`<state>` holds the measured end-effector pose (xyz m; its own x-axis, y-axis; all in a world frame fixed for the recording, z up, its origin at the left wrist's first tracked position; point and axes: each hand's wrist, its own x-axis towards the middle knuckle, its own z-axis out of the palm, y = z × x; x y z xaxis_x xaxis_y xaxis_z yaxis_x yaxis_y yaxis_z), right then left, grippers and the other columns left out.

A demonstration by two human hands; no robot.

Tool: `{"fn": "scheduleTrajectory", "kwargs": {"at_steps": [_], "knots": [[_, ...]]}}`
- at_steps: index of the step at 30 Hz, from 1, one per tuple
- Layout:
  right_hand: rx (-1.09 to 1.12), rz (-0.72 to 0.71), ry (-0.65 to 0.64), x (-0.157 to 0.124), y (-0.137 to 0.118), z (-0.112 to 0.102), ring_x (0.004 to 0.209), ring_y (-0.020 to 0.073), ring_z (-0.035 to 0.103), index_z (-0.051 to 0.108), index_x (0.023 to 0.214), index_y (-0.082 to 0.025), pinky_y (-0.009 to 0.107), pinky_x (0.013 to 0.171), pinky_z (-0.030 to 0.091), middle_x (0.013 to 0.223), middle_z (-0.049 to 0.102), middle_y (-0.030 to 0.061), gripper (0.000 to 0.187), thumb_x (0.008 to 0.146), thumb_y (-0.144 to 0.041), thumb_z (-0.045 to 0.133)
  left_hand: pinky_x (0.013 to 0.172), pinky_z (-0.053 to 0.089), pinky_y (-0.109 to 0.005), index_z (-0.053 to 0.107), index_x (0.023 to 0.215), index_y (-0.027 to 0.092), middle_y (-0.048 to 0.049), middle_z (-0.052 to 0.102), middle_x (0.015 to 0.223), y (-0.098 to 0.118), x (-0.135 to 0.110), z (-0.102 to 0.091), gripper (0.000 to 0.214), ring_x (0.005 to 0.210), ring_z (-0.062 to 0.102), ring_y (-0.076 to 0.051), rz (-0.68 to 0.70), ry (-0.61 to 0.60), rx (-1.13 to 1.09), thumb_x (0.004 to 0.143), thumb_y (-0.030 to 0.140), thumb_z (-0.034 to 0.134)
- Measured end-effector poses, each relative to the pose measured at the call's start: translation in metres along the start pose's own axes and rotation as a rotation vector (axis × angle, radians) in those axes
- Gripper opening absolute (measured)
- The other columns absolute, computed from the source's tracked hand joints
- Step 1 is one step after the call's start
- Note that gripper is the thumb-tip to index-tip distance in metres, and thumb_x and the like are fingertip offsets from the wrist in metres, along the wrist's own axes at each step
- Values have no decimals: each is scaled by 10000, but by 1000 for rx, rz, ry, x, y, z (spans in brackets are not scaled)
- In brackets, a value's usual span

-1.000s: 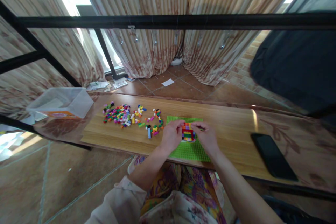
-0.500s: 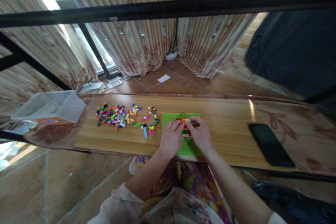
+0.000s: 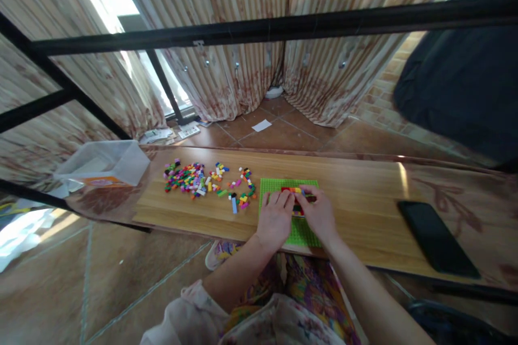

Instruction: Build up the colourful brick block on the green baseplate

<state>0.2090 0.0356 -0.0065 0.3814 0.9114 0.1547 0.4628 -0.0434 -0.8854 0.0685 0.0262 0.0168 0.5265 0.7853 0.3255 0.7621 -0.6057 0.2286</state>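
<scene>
A green studded baseplate (image 3: 270,187) lies on the wooden tabletop (image 3: 356,199) right in front of me. On it stands a small multicoloured brick build (image 3: 294,192), mostly red with yellow and blue on top. My left hand (image 3: 275,219) rests on the plate with its fingers pressed against the build's left side. My right hand (image 3: 319,213) covers the build's right side, fingers curled onto it. Most of the build is hidden under both hands.
A heap of several small loose bricks (image 3: 194,178) is spread left of the plate. A clear plastic box (image 3: 106,163) stands at the table's far left end. A black phone (image 3: 437,238) lies face down at the right. A black metal frame (image 3: 283,27) crosses overhead.
Both hands have come down and closed over the brick build, which showed more openly between them a second ago. The camera view has shifted slightly.
</scene>
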Motion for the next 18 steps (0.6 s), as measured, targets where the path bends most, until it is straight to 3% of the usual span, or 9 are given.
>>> {"fn": "scheduleTrajectory", "kwargs": {"at_steps": [4,9,12,18], "knots": [[115,32,45,-15,10,-11,829,211,641,670,1041,-153,380,776,514,1021,696,121,413,793,-475,595,1046,365,-473,483,1325,209,-97,519,1375,-11,-22,-10,438,1213,474,-261,-78,107,-89,889,170,475],[76,111,151,-44,34,-35,792,217,654,696,982,-175,376,748,519,959,712,112,381,784,-488,605,978,434,-431,504,1270,147,-150,585,1190,-54,-61,-16,422,1130,529,-269,-464,327,-71,855,207,540],[74,112,170,-58,48,-44,867,233,656,699,982,-187,402,811,512,993,711,110,358,792,-474,603,914,464,-434,520,1238,138,-137,609,1075,-77,-75,-16,466,1046,571,-292,-604,254,22,805,282,613],[64,79,159,-63,56,-46,939,243,644,699,971,-194,434,871,496,1022,705,108,331,811,-463,589,820,468,-386,615,1044,159,-103,650,931,-90,-74,-20,231,907,610,-265,-619,105,135,853,256,528]]}}
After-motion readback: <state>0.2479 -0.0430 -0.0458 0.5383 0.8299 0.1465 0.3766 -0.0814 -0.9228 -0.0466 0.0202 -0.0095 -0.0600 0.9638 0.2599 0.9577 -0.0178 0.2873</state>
